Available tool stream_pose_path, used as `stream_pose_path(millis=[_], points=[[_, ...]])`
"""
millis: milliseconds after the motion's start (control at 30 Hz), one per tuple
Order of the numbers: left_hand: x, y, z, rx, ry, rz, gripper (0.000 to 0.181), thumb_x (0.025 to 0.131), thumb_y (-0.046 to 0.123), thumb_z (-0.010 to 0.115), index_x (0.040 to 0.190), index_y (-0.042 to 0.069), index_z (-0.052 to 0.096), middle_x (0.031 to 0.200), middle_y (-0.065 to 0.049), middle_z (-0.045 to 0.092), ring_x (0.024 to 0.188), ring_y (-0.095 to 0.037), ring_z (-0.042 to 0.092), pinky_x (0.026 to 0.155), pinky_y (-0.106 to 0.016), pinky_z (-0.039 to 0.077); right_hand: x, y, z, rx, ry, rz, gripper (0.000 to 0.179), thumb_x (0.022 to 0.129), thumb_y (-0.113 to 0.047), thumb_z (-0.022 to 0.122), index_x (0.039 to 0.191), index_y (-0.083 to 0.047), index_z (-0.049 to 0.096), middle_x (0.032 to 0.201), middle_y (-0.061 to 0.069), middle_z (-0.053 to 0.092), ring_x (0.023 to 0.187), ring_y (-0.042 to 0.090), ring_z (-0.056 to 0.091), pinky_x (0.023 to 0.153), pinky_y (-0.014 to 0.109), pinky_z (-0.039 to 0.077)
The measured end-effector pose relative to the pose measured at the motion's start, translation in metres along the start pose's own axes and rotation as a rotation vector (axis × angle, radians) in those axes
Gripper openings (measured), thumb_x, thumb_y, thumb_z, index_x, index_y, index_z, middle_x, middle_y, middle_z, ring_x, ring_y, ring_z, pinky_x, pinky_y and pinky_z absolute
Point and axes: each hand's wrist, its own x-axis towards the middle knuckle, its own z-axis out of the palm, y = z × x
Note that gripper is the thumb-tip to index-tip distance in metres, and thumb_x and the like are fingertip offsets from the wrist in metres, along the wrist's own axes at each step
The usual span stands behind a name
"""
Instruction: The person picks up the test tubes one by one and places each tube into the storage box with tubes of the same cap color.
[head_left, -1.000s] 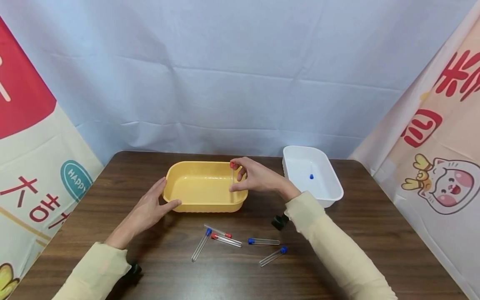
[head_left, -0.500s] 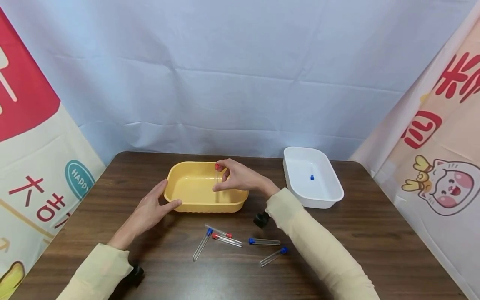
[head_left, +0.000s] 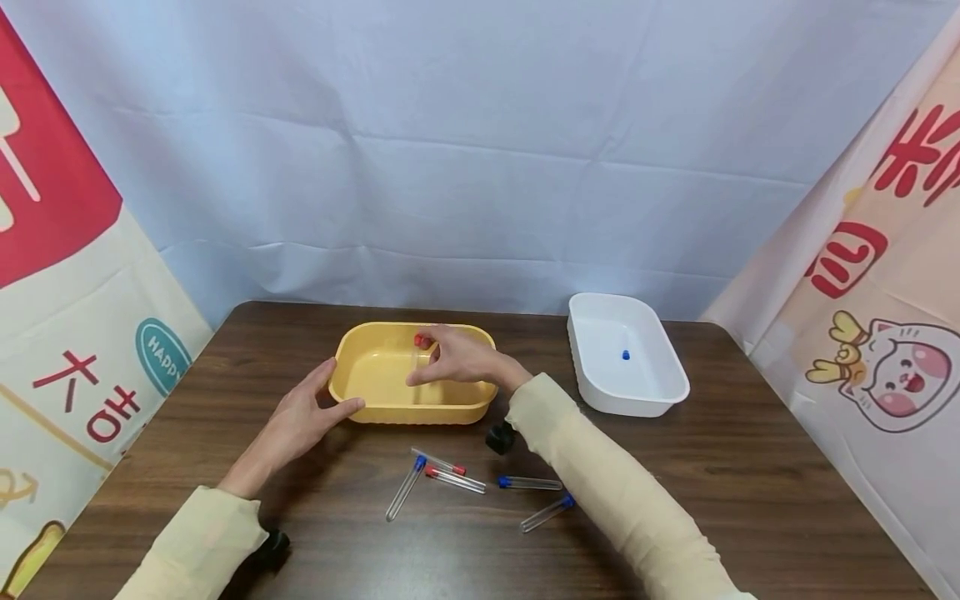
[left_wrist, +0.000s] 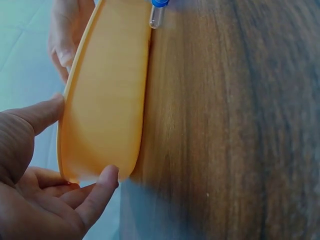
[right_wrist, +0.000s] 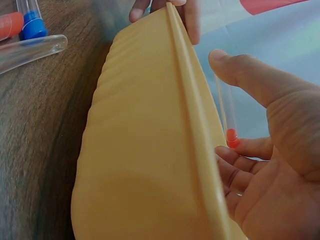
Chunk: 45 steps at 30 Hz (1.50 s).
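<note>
My right hand (head_left: 459, 360) is over the yellow basin (head_left: 408, 415), pinching a clear test tube (head_left: 416, 360) with a red cap between thumb and forefinger. The tube stands roughly upright, cap at the top, thumb near its rounded end. In the right wrist view this test tube (right_wrist: 228, 107) shows past the basin's rim, its red cap against the forefinger. My left hand (head_left: 300, 423) rests at the basin's left end, fingers along the end and thumb reaching across the front corner. The left wrist view shows the fingertips (left_wrist: 109, 176) touching the basin wall.
In front of the basin lie several capped test tubes, among them a blue-capped tube (head_left: 406, 488), a red-capped tube (head_left: 456, 480) and another blue-capped tube (head_left: 529, 483). A white basin (head_left: 617, 310) with a small blue cap (head_left: 626, 355) inside stands at the right on the brown table (head_left: 360, 550).
My right hand has moved left over the yellow basin, carrying the red-capped test tube from its right end toward the middle. My left hand has stayed at the basin's left end.
</note>
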Motion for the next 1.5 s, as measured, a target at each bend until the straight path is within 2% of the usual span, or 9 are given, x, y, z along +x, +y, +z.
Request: stream_pose_path(millis=[233, 433, 633, 1000, 1233, 1500], points=[[0.000, 0.000, 0.001, -0.013, -0.004, -0.009, 0.094, 0.098, 0.045, 0.071, 0.163, -0.001, 0.020, 0.167, -0.025, 0.023, 0.150, -0.045, 0.027, 0.116, -0.065, 0.027, 0.012, 0.002, 0.010, -0.001, -0.013, -0.005, 0.062, 0.088, -0.041, 0.081, 0.129, -0.002, 0.058, 0.126, 0.013, 0.061, 0.102, 0.019, 0.062, 0.093, 0.031, 0.052], [-0.001, 0.000, 0.002, -0.001, -0.008, -0.017, 0.095, 0.098, 0.046, 0.070, 0.163, -0.002, 0.019, 0.167, -0.026, 0.022, 0.150, -0.046, 0.025, 0.116, -0.066, 0.027, 0.023, 0.004, 0.021, -0.020, -0.037, 0.025, 0.066, 0.085, -0.041, 0.084, 0.130, 0.000, 0.058, 0.124, 0.014, 0.062, 0.107, 0.021, 0.059, 0.095, 0.033, 0.050], [0.001, 0.000, 0.003, -0.016, -0.015, -0.027, 0.096, 0.098, 0.046, 0.070, 0.164, -0.001, 0.019, 0.167, -0.026, 0.022, 0.150, -0.046, 0.026, 0.116, -0.066, 0.026, 0.034, 0.010, 0.032, -0.125, -0.065, 0.037, 0.064, 0.083, -0.045, 0.085, 0.123, -0.002, 0.060, 0.109, 0.007, 0.059, 0.095, 0.018, 0.054, 0.083, 0.029, 0.047], [0.001, -0.002, 0.004, -0.024, 0.001, -0.005, 0.094, 0.098, 0.043, 0.072, 0.164, 0.000, 0.020, 0.166, -0.026, 0.025, 0.147, -0.045, 0.032, 0.114, -0.065, 0.031, 0.046, 0.006, 0.038, -0.183, -0.075, 0.028, 0.059, 0.083, -0.046, 0.086, 0.119, -0.006, 0.062, 0.089, 0.002, 0.055, 0.080, 0.016, 0.051, 0.068, 0.025, 0.043], [0.002, -0.001, 0.005, -0.026, 0.005, -0.001, 0.092, 0.098, 0.041, 0.072, 0.163, 0.000, 0.021, 0.165, -0.027, 0.026, 0.146, -0.046, 0.033, 0.115, -0.065, 0.031, 0.051, 0.003, 0.043, -0.215, -0.074, 0.054, 0.062, 0.083, -0.046, 0.086, 0.123, -0.006, 0.061, 0.093, 0.003, 0.056, 0.084, 0.017, 0.051, 0.071, 0.026, 0.043], [0.001, -0.001, 0.004, -0.018, -0.006, -0.027, 0.096, 0.098, 0.045, 0.072, 0.163, -0.002, 0.020, 0.166, -0.028, 0.024, 0.149, -0.047, 0.028, 0.116, -0.066, 0.027, 0.049, -0.001, 0.045, -0.223, -0.082, 0.069, 0.069, 0.085, -0.048, 0.084, 0.131, -0.004, 0.059, 0.102, 0.004, 0.059, 0.091, 0.017, 0.052, 0.077, 0.026, 0.044]])
